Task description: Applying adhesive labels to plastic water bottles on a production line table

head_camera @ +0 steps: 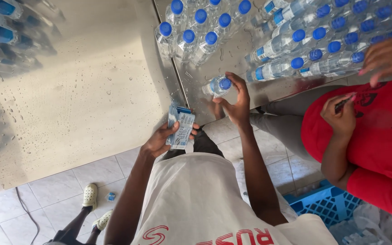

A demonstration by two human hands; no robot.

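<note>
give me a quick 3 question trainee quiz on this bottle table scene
1. True or false: the right hand grips a blue-capped bottle at the steel table edge.
2. What does the left hand hold? A) a stack of labels B) a sponge C) a cap
3. Fill in: the crate on the floor beside the person in red is ____ in colour.

Key: 1 true; 2 A; 3 blue
</note>
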